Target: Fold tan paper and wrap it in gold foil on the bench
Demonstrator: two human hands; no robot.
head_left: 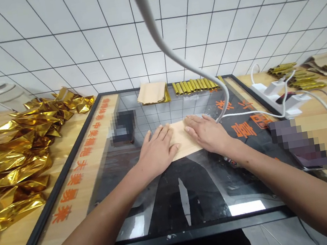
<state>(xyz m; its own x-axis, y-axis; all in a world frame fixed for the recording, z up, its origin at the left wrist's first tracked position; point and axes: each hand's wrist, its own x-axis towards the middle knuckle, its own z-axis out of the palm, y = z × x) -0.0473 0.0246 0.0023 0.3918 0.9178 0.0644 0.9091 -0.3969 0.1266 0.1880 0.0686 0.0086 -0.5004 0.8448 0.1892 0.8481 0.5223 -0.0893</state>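
Note:
A tan paper sheet (183, 141) lies on the glass top of a black-framed board (69, 195) in front of me. My left hand (157, 150) rests flat on the sheet's left edge, fingers stretched out. On the sheet's right side my right hand (207, 132) also presses down flat, fingers together and extended. Neither hand grips anything.
A stack of tan sheets (152, 92) and a row of rolled gold tubes (195, 85) lie at the board's far edge. Crumpled gold foil (17, 158) piles up at left. A white power strip with cables (274, 96) and more gold rolls (295, 76) sit at right. A white cable (163, 43) hangs overhead.

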